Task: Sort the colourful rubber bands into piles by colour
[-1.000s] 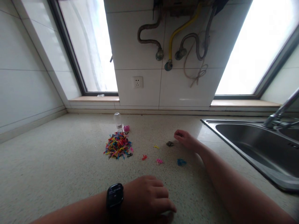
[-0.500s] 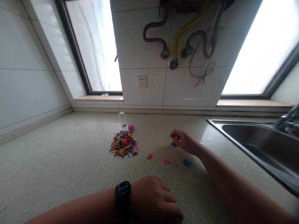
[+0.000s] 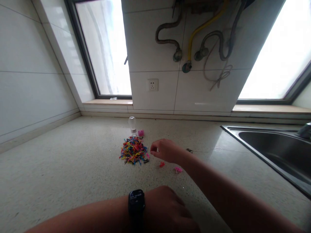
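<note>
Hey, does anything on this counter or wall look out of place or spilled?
Possibly a spill: the heap of colorful pieces lies loose, uncontained, just in front of the clear bottle. On the wall, the pale cord dangles in an untidy loop. No damage stands out.

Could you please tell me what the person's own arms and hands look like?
The left hand and right hand are ungloved, and no sleeve shows on either arm. The left wrist wears a black watch with a rounded, squarish dark face, pale lettering too small to read, and a dark strap.
</note>
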A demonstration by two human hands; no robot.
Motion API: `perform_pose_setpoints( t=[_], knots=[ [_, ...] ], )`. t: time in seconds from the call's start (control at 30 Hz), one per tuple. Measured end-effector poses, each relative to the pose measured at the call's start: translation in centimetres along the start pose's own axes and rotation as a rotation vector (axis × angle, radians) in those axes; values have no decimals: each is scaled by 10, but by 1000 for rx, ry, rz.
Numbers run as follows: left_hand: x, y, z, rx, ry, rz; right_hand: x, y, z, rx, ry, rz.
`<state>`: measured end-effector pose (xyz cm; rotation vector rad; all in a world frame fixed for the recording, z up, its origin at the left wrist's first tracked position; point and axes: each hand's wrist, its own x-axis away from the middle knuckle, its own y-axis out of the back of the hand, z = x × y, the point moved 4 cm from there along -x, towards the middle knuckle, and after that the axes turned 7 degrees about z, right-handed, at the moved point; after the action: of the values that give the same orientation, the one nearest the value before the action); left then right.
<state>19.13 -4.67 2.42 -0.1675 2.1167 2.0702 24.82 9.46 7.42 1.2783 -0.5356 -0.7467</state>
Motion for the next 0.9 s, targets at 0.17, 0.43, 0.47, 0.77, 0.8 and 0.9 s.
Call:
perform_pose_setpoints(
  t=[0.17, 0.43, 0.47, 0.77, 0.8, 0.9],
  knots=[
    [0, 3, 0, 21, -12, -12, -21, -13, 10, 128, -92, 150],
    [1, 1, -1, 18, -6, -55, -22, -11, 8, 104, -109, 156],
    [1, 0, -1, 19, -7, -50, -21, -8, 7, 90, -107, 128],
    [0, -1, 0, 41, 15, 28, 48, 23, -33, -256, 17, 132],
    [0, -1, 0, 42, 12, 23, 59, 22, -39, -264, 12, 153],
    [-1, 0, 0, 39, -3, 5, 85, 14, -52, -242, -28, 196]
  ],
)
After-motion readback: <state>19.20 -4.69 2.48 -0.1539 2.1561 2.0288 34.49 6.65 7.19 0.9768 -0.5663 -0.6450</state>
